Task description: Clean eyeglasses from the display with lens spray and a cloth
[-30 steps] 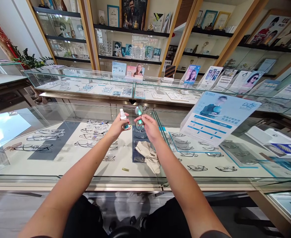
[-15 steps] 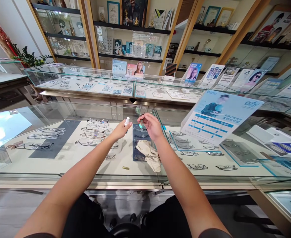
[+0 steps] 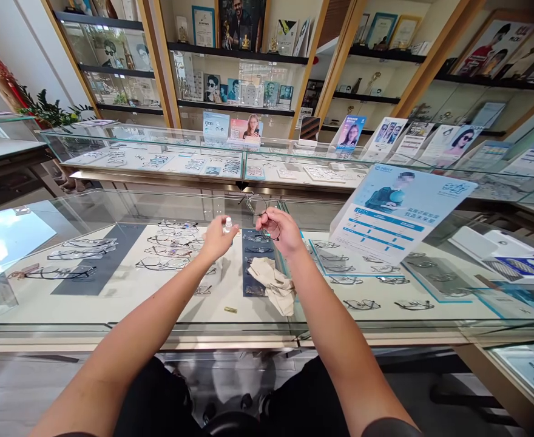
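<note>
My left hand [image 3: 216, 239] is closed round a small white spray bottle [image 3: 227, 224], whose cap shows above my fingers. My right hand [image 3: 280, 230] pinches a pair of thin-framed glasses [image 3: 258, 209] just right of the bottle, the frame sticking up and away from me. Both hands hover over the glass counter top [image 3: 112, 303]. A crumpled beige cloth [image 3: 273, 284] lies on the glass just below my right hand.
Rows of glasses lie inside the display case [image 3: 167, 249] under the glass. A small brass-coloured piece [image 3: 230, 310] rests near the cloth. A tilted blue-and-white sign [image 3: 398, 212] stands at the right, with white and blue boxes [image 3: 503, 255] beyond. Another counter and shelves fill the back.
My left hand lowered the spray bottle and tucked it into the palm. The right hand turned the glasses, so the lenses no longer face me.
</note>
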`<control>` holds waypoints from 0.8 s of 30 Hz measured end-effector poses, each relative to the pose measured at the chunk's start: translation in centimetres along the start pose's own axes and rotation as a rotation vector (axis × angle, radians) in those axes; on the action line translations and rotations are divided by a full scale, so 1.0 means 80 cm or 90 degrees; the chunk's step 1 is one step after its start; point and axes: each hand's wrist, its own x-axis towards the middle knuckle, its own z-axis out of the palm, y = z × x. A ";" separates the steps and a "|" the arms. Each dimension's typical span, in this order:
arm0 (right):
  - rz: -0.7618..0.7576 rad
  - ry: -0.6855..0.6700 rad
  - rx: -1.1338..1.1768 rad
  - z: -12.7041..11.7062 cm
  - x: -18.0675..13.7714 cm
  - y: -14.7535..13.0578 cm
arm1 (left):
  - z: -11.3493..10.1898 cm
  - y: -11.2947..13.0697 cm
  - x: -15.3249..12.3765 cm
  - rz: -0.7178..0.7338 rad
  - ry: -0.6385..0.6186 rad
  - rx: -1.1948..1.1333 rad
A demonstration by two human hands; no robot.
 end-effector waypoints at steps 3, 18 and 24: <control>0.018 -0.039 -0.031 -0.004 -0.001 -0.006 | -0.016 0.016 -0.012 0.212 0.208 0.046; 0.054 -0.202 -0.197 -0.010 -0.012 -0.033 | -0.037 0.044 -0.034 0.581 0.199 0.095; -0.086 -0.193 -0.362 0.009 -0.008 -0.110 | -0.083 0.097 -0.033 0.617 0.270 0.075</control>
